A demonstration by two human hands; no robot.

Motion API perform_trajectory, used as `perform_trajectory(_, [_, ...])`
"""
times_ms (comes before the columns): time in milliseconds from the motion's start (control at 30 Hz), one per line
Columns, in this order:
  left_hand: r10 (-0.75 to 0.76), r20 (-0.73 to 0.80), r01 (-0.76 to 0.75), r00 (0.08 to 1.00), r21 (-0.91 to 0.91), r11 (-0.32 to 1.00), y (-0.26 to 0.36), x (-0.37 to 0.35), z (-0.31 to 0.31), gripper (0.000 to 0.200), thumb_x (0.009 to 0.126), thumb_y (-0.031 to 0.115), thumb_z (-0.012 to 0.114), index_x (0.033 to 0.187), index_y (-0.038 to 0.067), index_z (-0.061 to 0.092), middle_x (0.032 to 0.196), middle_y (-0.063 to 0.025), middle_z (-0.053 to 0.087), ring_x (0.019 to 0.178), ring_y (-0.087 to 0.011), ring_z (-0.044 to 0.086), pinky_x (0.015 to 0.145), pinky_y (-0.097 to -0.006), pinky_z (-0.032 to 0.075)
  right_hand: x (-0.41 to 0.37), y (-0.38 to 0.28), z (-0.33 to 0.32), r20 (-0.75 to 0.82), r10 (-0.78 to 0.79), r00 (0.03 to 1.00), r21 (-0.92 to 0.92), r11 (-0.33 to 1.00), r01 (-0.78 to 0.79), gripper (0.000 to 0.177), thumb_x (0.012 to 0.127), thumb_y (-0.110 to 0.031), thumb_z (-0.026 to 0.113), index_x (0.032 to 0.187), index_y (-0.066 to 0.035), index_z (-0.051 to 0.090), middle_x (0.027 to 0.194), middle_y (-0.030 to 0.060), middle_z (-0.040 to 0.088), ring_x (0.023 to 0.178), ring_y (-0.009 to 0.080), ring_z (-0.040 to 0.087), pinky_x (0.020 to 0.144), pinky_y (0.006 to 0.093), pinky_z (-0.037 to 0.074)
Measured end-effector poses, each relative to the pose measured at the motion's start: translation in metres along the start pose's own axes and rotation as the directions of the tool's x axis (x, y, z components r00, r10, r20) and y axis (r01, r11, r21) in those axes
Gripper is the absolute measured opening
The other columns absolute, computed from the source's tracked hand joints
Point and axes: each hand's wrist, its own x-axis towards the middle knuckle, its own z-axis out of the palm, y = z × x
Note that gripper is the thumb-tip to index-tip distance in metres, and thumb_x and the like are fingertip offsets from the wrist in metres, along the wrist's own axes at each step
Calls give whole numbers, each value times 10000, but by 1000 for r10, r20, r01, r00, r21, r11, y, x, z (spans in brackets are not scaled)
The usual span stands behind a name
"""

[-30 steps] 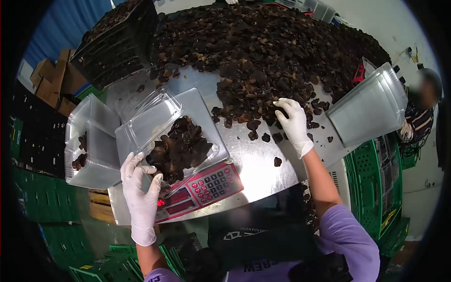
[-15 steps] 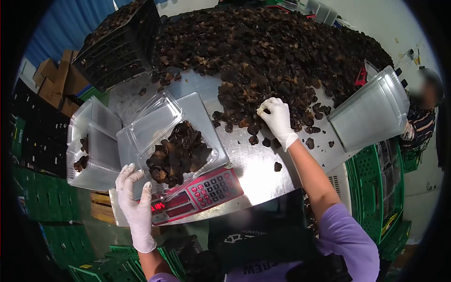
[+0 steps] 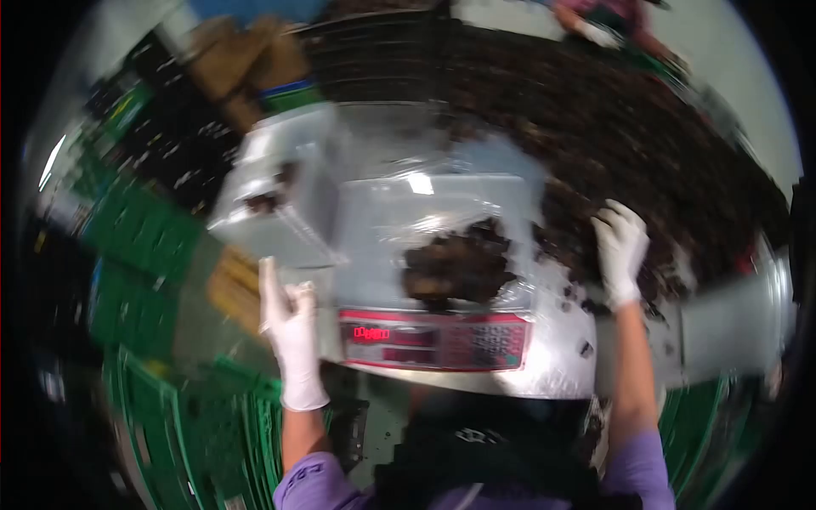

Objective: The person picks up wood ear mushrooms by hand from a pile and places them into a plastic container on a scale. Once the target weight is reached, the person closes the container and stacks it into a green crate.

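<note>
Motion blurs the view. My left hand (image 3: 291,340), in a white glove, is left of the scale (image 3: 438,340), fingers stretched upward and apart, holding nothing. On the scale's plate lies a clear plastic box (image 3: 518,293) with a heap of dark wood ear mushrooms (image 3: 455,263) in it. Its lid looks folded back behind; blur hides the edges. My right hand (image 3: 622,251), also gloved, is over the near edge of the large mushroom pile (image 3: 680,136). Its fingers are curled together, and whatever they hold, if anything, cannot be made out.
Stacked clear boxes (image 3: 297,183) stand left of the scale, with a few mushrooms visible. More clear containers (image 3: 735,327) lie at the right. A black crate (image 3: 365,55) stands behind. Green crates (image 3: 144,246) fill the left floor. Across the pile is another person's gloved hand (image 3: 599,34).
The view has swung left, so the scale and box appear further right and squarer. My left hand has come away from the box's edge. My right hand stays by the pile.
</note>
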Motion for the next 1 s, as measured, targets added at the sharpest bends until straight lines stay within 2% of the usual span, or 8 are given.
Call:
perform_trajectory(133, [-247, -209, 209, 946, -190, 959, -53, 3, -48, 751, 919, 24, 540, 1543, -16, 124, 686, 20, 487, 524, -63, 420, 529, -217, 414, -14, 54, 19, -68, 186, 980, 328, 932, -154, 110, 916, -31, 616, 1015, 15, 626, 1088, 90, 650, 980, 185, 607, 904, 294, 462])
perform_trajectory(233, [-529, -272, 496, 804, -183, 849, -135, 40, -98, 248, 901, 151, 586, 1114, 29, 559, 636, -15, 571, 478, -75, 451, 454, -248, 363, -5, 63, 13, 214, 300, 930, 610, 702, -367, 49, 949, -2, 568, 993, -22, 563, 980, 12, 585, 834, 90, 561, 773, 228, 458])
perform_trajectory(300, [-522, -192, 460, 831, -293, 838, -133, 42, -110, 127, 899, 205, 587, 869, 102, 518, 623, -25, 586, 476, -89, 484, 443, -241, 331, 6, 32, 5, 227, 235, 945, 666, 671, -326, 97, 944, 46, 529, 979, -44, 533, 947, 0, 561, 762, 72, 529, 714, 205, 435])
perform_trajectory(433, [-468, -201, 432, 861, -200, 880, -116, 42, -108, 197, 895, 185, 591, 1030, 52, 537, 672, -40, 633, 503, -117, 541, 429, -256, 372, 17, -22, -8, 254, 105, 962, 707, 658, -258, 289, 962, 58, 469, 1221, -21, 571, 1091, 32, 591, 940, 93, 554, 771, 219, 465])
perform_trajectory(467, [-515, -90, 378, 853, -573, 727, -134, 48, -109, 809, 904, 90, 609, 1514, -57, 98, 749, -95, 637, 507, -130, 563, 412, -252, 429, 19, -52, -16, 240, 141, 960, 691, 670, -271, 321, 965, 57, 455, 1258, -13, 566, 1176, 46, 596, 1005, 105, 560, 807, 224, 468])
perform_trajectory(567, [-489, -153, 340, 859, -543, 768, -140, 42, -110, 905, 884, 94, 644, 1526, -52, 23, 711, -103, 629, 476, -132, 544, 399, -258, 412, 21, -51, 4, 297, 51, 953, 683, 686, -250, 395, 985, 3, 457, 1372, -26, 533, 1358, 40, 573, 1214, 124, 523, 854, 213, 460])
perform_trajectory(733, [-501, -230, 363, 834, -456, 813, -164, 44, -136, 907, 892, 111, 623, 1525, -61, -4, 655, -83, 612, 494, -125, 531, 445, -256, 419, 27, -13, 51, 363, -29, 931, 661, 713, -235, 320, 984, -27, 483, 1282, -48, 596, 1195, -38, 612, 719, 28, 439, 611, 171, 332])
perform_trajectory(1000, [-547, -211, 449, 810, -377, 810, -169, 56, -145, 929, 873, 132, 640, 1524, -69, 9, 645, -88, 612, 491, -134, 527, 453, -265, 419, 35, -21, 37, 582, 30, 813, 758, 342, -556, 406, 983, -118, 526, 1379, -29, 518, 1315, 31, 599, 1100, 70, 538, 892, 221, 402])
